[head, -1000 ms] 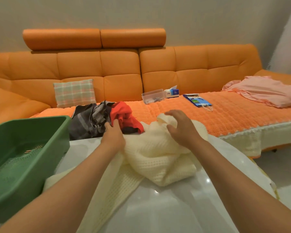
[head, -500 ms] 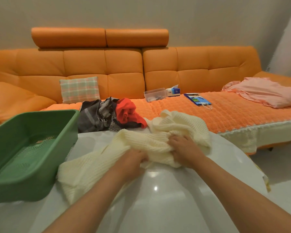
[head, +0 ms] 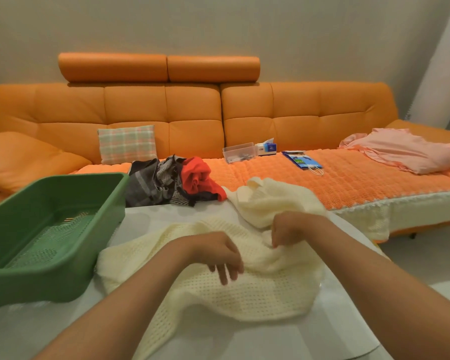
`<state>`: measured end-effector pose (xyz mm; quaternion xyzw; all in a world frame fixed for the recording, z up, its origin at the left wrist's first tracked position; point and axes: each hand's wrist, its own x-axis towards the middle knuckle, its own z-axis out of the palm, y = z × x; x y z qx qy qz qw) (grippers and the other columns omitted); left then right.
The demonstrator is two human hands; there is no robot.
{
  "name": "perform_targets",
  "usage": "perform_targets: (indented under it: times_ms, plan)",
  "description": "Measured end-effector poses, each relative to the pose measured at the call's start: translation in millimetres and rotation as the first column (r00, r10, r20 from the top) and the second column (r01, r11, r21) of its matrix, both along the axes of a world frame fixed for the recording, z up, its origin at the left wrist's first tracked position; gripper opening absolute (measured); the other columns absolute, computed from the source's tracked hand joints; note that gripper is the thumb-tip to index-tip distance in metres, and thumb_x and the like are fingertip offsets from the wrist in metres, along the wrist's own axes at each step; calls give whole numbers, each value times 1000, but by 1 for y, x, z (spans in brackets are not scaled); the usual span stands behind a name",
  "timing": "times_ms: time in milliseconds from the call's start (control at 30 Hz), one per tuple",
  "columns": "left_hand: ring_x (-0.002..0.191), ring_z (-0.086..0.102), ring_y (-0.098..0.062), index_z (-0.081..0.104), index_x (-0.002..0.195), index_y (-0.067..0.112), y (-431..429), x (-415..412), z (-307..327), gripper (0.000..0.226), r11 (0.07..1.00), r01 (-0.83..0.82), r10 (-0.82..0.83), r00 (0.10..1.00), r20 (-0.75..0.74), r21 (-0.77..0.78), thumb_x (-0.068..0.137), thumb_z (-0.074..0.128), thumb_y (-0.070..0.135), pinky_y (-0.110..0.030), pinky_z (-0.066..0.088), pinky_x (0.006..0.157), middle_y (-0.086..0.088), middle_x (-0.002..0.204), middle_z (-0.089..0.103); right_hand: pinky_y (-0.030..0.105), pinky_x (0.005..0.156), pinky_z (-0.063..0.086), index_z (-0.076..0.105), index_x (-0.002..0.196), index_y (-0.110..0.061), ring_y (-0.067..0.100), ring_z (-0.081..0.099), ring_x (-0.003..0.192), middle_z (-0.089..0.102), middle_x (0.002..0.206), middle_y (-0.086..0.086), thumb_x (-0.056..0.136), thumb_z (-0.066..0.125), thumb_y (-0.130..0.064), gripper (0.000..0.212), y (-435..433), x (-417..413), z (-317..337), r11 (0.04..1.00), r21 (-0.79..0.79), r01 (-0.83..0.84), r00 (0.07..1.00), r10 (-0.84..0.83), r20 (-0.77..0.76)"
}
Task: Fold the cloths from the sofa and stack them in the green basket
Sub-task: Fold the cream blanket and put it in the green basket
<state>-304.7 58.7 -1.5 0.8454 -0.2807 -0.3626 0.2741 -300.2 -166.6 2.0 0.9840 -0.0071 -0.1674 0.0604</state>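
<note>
Since half a second ago cream cloth (head: 247, 287) lies flatter on table (head: 244, 339), beside empty basket (head: 50, 245); left hand (head: 216, 253) rests on it, fingers loosely spread, smoothing; right hand (head: 289, 229) pinches a ridge, likely seeking an edge to fold.

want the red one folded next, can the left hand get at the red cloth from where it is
Probably yes. The left hand lies open on the cream cloth, and the red cloth sits exposed atop the pile beyond, with only bare table between.

I've got a glossy white surface (head: 244, 339) here, cream knit cloth (head: 257, 294) spread across it, green basket (head: 63, 281) sitting at its left edge.
</note>
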Motion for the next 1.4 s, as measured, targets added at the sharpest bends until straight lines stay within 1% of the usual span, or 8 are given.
perform_targets:
  times_ms: [233, 367, 433, 567, 767, 1000, 1167, 1400]
  plan:
    - [100, 60, -15, 66, 125, 28, -31, 72, -25, 44, 980, -200, 144, 707, 692, 1, 97, 42, 3, -32, 51, 81, 4, 125, 63, 35, 95, 45, 73, 105, -30, 15, 52, 108, 64, 121, -5, 93, 58, -15, 25, -12, 22, -7, 985, 73, -157, 778, 78, 623]
    - [124, 54, -20, 51, 142, 29, -60, 94, -39, 42, 960, -119, -77, 761, 644, 254, 99, 54, 29, -32, 45, 92, 4, 140, 55, 62, 114, 21, 21, 151, -52, 31, 7, 152, -5, 166, 1, 89, 67, -37, 79, -26, 51, -26, 985, 163, 53, 945, -102, 312]
    - [129, 50, -19, 47, 145, 28, -70, 98, -48, 55, 928, -59, -172, 806, 566, 367, 94, 62, 40, -32, 42, 96, 5, 143, 52, 51, 105, 41, 2, 150, -58, 35, 34, 142, -6, 166, 7, 91, 64, -33, 89, -36, 59, -40, 980, 178, 89, 967, -128, 220]
    - [115, 58, -24, 62, 122, 22, -66, 110, -51, 28, 946, -190, -51, 714, 698, 263, 95, 54, 27, -34, 45, 88, -1, 123, 62, 37, 82, 51, 40, 145, -46, 28, 59, 106, 48, 129, 4, 96, 55, -29, 54, -46, 59, -36, 1000, 1, -1, 917, 1, 399]
    - [102, 62, -32, 49, 124, 10, -19, 132, -19, 29, 682, -729, 345, 390, 854, 58, 96, 45, 13, -35, 40, 67, -12, 120, 56, 31, 64, 43, 63, 111, -19, 21, 52, 76, 47, 79, -4, 91, 51, -25, 24, -53, 44, 6, 955, -100, 279, 911, -230, 343]
    - [131, 49, -23, 35, 150, 30, -61, 110, -32, 56, 956, -249, 70, 705, 705, 153, 97, 51, 24, -37, 43, 102, 1, 150, 43, 64, 113, 14, 53, 138, -25, 32, 28, 142, 40, 150, 11, 84, 46, -67, 69, -36, 30, 1, 965, -196, 176, 956, -119, 269]
    - [126, 52, -21, 49, 142, 28, -84, 107, -56, 48, 910, -77, -170, 827, 536, 407, 96, 50, 43, -39, 45, 102, 3, 141, 54, 64, 115, 11, 18, 152, -49, 25, 16, 149, 14, 163, 2, 89, 48, -65, 72, -44, 19, -35, 988, 127, 84, 991, -97, 97]
    - [108, 58, -31, 63, 115, 14, -107, 140, -36, 27, 862, -334, 507, 554, 660, -382, 94, 48, 8, -37, 46, 84, -11, 118, 61, 55, 115, 23, 13, 155, -37, 31, 16, 149, 6, 166, 9, 94, 50, -56, 74, -55, 50, -34, 990, 108, 94, 853, -136, 504]
